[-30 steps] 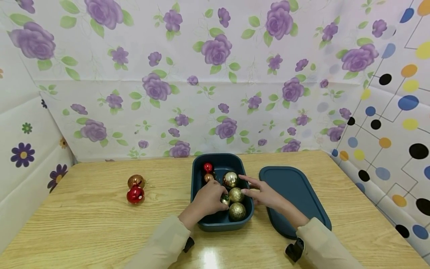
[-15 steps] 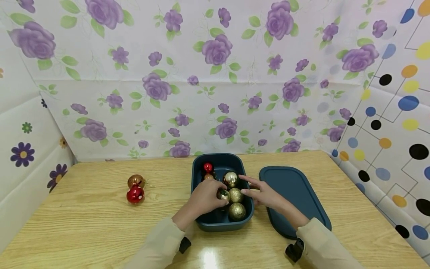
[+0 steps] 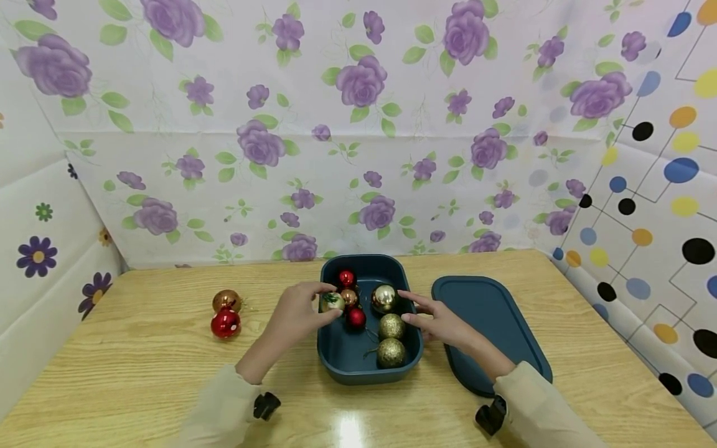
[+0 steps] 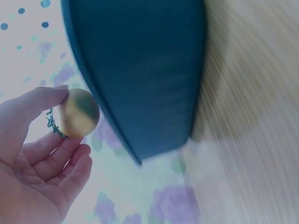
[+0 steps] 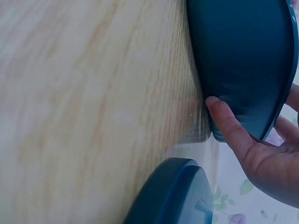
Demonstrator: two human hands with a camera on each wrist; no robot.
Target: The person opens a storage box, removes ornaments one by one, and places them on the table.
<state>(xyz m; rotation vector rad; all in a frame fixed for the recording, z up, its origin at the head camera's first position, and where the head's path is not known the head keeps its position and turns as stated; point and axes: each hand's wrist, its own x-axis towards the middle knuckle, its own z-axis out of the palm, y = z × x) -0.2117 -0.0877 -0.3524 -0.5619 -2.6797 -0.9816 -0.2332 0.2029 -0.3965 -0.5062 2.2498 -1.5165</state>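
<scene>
- Floral cloth [image 3: 358,186] hangs behind the wooden surface [image 3: 140,379].
- Your left grip [image 3: 297,314] pinches a gold ball [image 3: 333,303] at the blue box's [image 3: 366,378] left rim, thumb nearer you; you can't tell whether ball and rim touch.
- Your right grip [image 3: 439,320] clasps the right wall, thumb outside; its fingertips are hidden in the right wrist view.
- Your right arm [image 3: 482,353] partly covers the lid [image 3: 493,311].

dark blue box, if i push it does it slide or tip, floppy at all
The dark blue box would probably slide rather than tip, sitting low and flat. Its walls look stiff, with no bend visible where the right hand touches. The round glittery balls inside may roll, having bare floor beside them.
</scene>
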